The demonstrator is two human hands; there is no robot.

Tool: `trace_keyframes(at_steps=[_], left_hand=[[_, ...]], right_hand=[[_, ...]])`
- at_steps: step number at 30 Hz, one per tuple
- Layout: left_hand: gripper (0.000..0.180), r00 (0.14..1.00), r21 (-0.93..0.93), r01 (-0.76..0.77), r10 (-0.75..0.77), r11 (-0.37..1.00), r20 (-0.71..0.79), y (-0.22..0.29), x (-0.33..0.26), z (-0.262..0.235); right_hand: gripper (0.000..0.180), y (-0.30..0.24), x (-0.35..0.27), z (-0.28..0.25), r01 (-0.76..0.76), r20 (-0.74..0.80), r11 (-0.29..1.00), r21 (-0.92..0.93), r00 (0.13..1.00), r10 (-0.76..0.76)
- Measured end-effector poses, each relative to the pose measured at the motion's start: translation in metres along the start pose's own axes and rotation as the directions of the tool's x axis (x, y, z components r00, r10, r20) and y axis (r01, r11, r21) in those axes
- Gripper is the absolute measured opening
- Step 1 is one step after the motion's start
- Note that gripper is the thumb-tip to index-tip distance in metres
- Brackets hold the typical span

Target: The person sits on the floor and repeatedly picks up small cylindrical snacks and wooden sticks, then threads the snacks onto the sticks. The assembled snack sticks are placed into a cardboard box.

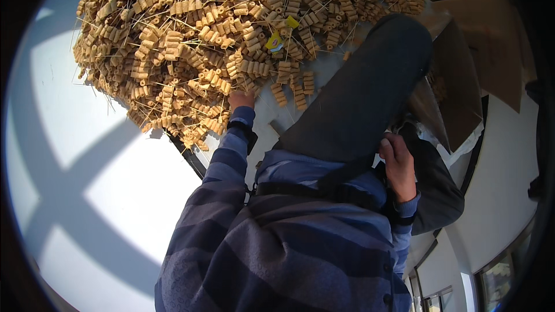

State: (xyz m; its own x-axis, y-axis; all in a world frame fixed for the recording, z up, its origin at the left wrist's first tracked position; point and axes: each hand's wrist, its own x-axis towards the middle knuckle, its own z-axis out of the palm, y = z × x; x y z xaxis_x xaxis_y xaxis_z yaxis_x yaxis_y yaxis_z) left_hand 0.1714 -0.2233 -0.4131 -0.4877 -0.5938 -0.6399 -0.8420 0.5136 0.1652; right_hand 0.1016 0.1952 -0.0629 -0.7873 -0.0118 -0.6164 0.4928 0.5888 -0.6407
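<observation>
Skewer pile [191, 40], yellow tags [274, 40], left hand [241, 100] touching.

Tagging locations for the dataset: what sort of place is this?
Probably a small workshop or packing floor: a big heap of tan skewered rolls lies spread out, cardboard sheets beside it. The left hand reaches into the heap.

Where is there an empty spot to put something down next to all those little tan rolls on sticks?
Free: the pale sunlit surface left of the striped sleeve, below the pile of skewered rolls. Crowded: the pile itself, where the left hand reaches, and around the raised knee by the right hand.
</observation>
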Motion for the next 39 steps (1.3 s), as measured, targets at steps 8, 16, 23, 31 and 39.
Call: trace_keyframes(at_steps=[8, 16, 23, 31, 39], left_hand=[[0.034, 0.980, -0.088, 0.075, -0.057, 0.993, 0.191, 0.013, -0.002, 0.001], [0.038, 0.964, -0.108, -0.064, 0.034, 0.992, -0.266, -0.080, -0.038, -0.042], [0.062, 0.976, -0.219, 0.208, -0.216, 0.953, -0.015, -0.063, 0.007, 0.000], [0.058, 0.864, -0.349, 0.455, -0.311, 0.819, 0.395, -0.019, 0.015, -0.032], [0.043, 0.806, -0.416, 0.415, -0.115, 0.809, 0.580, -0.021, -0.012, -0.083]], right_hand=[[0.021, -0.007, 0.000, 0.000, 0.064, 0.006, 0.992, -0.112, 0.998, -0.064], [0.020, -0.002, 0.006, 0.004, 0.070, 0.007, 0.981, -0.184, 0.998, -0.070], [0.019, 0.001, 0.000, 0.004, 0.075, -0.005, 0.986, -0.147, 0.997, -0.076], [0.021, -0.006, -0.001, 0.011, 0.032, -0.019, 0.987, -0.157, 0.999, -0.035], [0.021, -0.010, 0.002, 0.011, 0.073, -0.007, 0.977, -0.203, 0.997, -0.076]])
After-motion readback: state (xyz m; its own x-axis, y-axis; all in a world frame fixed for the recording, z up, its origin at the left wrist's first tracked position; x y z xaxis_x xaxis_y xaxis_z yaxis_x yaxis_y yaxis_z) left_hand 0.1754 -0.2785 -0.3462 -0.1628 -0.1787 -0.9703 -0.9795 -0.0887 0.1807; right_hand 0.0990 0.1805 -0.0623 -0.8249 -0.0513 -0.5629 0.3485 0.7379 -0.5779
